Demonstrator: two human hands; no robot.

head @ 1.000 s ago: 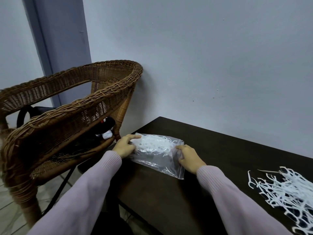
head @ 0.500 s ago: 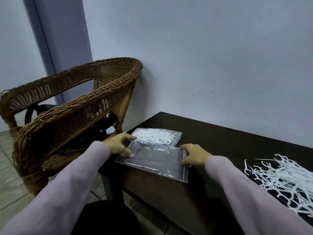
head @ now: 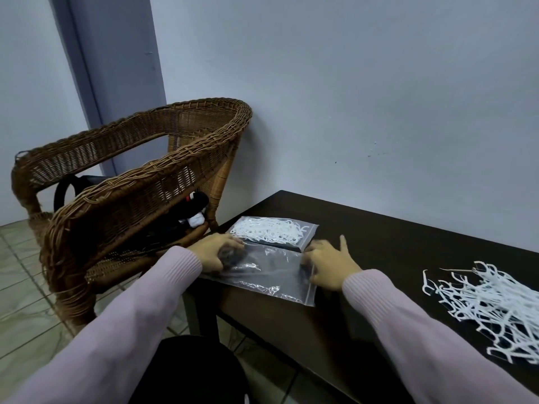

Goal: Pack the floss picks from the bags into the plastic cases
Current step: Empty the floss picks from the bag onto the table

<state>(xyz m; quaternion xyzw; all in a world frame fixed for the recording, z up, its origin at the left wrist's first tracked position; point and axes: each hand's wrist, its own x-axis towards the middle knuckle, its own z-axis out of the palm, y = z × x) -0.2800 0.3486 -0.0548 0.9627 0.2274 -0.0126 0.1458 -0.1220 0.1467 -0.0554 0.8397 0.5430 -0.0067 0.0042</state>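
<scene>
I've just pressed the bag down: a second ago the full bag (head: pixel 272 234) was bunched between my hands, now it lies flat on the far left of the table (head: pixel 393 240), with an empty bag (head: pixel 262 272) spread nearer me. My left hand (head: pixel 214 253) rests on the empty bag, fingers curled; whether it grips, I cannot tell. My right hand (head: pixel 331 265) lies open on its right edge. Loose floss picks (head: pixel 493 304) wait at the right; I see no cases.

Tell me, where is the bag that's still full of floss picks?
In the head view, the full bag lies flat at the dark table's far left corner, beside the wicker chair, just beyond the empty bag.
</scene>
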